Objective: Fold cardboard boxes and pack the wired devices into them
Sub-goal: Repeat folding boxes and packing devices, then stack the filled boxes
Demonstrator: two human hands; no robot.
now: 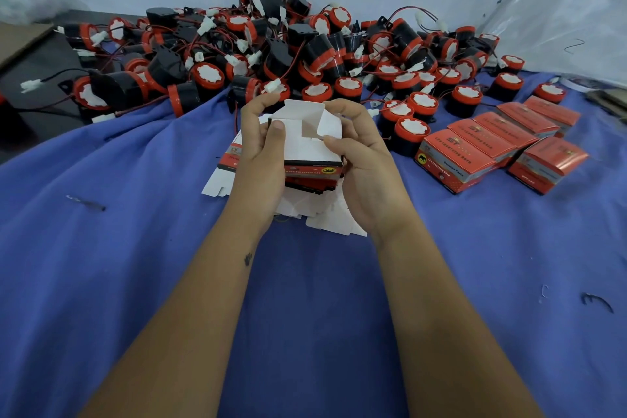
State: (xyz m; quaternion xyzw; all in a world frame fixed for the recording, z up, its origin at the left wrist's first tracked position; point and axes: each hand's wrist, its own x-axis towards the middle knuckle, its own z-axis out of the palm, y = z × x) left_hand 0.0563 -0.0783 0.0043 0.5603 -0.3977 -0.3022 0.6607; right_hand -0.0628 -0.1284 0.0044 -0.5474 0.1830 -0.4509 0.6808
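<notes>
A half-folded box (307,142) is held up at centre over the blue cloth (135,248), flaps open. It is gripped by the left hand (263,149), thumb on a white flap, and pinched by the right hand (361,159). Wired devices (271,54) are heaped beyond; packed boxes (498,142) lie right.

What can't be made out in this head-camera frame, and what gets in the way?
- Inside of the box being folded: head view, hidden by its own white flaps and by the left hand and right hand.
- Flat box blanks: mostly covered by the hands and the box.
- Small print on the finished boxes: too small and blurred.
- Devices deep in the pile: buried under others.
</notes>
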